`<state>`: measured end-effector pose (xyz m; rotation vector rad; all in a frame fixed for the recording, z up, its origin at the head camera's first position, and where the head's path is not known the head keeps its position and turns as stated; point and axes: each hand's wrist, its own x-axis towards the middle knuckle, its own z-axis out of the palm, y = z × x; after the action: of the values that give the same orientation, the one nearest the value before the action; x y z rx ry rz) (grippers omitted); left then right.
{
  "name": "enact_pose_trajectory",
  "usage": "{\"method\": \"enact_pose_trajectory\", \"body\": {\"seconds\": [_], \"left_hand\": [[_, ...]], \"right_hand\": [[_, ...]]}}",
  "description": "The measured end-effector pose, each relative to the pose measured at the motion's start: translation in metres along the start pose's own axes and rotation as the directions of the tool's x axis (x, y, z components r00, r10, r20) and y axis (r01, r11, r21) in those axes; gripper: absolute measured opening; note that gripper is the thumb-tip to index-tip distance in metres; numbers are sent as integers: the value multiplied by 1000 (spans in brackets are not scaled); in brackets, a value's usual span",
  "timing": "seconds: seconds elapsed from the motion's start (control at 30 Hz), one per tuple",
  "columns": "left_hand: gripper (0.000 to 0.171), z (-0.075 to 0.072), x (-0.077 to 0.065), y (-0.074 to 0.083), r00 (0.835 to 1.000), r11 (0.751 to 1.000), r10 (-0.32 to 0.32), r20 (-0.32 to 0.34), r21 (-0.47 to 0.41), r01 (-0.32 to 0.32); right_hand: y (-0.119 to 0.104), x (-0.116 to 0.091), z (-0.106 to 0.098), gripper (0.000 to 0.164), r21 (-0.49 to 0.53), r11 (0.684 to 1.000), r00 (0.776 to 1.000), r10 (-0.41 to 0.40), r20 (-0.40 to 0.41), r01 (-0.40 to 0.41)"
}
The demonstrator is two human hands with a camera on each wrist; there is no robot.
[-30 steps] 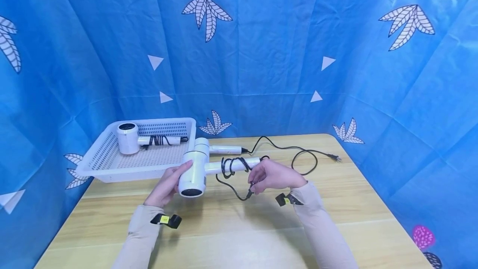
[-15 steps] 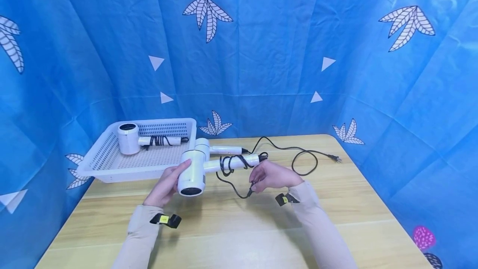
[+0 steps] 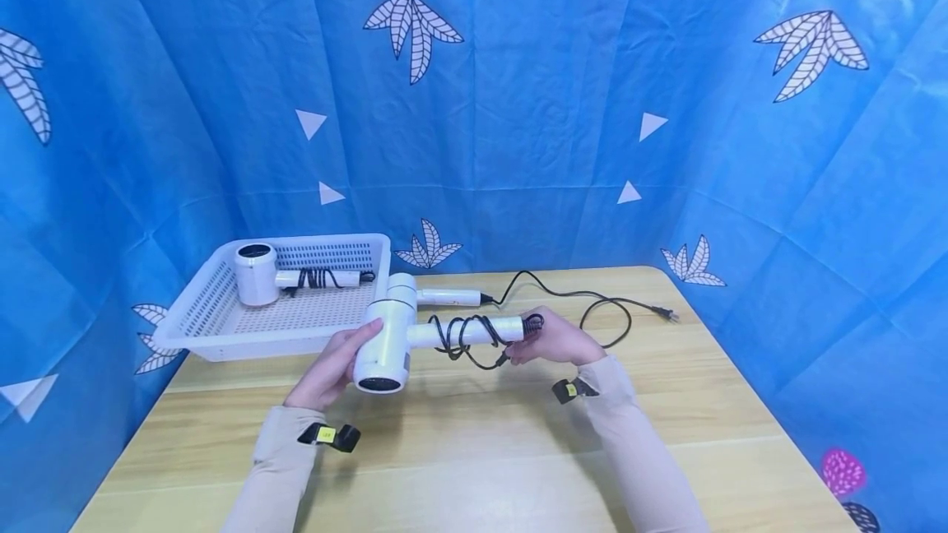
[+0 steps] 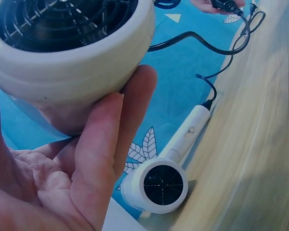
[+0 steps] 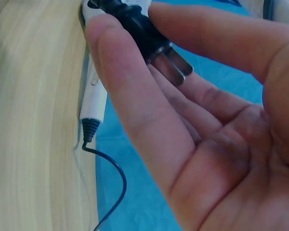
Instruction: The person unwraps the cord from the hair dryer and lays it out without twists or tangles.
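My left hand grips the barrel of a white hair dryer, holding it up over the table with its handle pointing right. In the left wrist view the fingers curl beneath the dryer's round grille. A black cord is looped several times around the handle. At the handle's end, my right hand pinches the cord's black two-pin plug between thumb and fingers, prongs toward the palm. Part of the plug is hidden by the fingers in the head view.
A second hair dryer lies behind, its cord trailing loose across the table to the right. At the left, a white plastic basket holds another hair dryer with its cord wound around the handle. Blue curtain surrounds the wooden table.
My right hand, with the plug, has moved up and slightly right, closer to the handle's end. Less cord hangs below the handle. My left hand keeps its hold on the dryer.
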<state>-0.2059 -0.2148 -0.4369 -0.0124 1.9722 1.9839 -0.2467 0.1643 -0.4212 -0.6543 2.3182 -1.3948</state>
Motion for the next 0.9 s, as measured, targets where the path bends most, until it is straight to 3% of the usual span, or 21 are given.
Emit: {"method": "enact_pose_trajectory", "body": {"seconds": [0.17,0.23,0.4,0.53,0.73,0.9], "left_hand": [[53,1,1,-2,999,1000,18,44,0,-18],[55,2,1,-2,998,1000,27,59,7,-27],[60,3,1,-3,997,999,28,72,23,-30],[62,4,2,-4,997,999,20,75,27,-22],[64,5,4,-7,996,999,11,92,51,-16],[63,5,5,-9,995,997,6,96,72,-13]], "right_hand": [[0,-1,-7,36,-182,983,993,-40,-107,20],[-1,-1,-9,34,-187,982,990,-32,-140,5],[-3,-2,-13,22,-124,990,973,39,-229,-69],[-4,-4,-16,30,-66,992,958,82,-276,-104],[-6,-6,-20,33,117,990,949,112,-294,-81],[-10,-7,-24,34,209,977,933,109,-344,-37]]}}
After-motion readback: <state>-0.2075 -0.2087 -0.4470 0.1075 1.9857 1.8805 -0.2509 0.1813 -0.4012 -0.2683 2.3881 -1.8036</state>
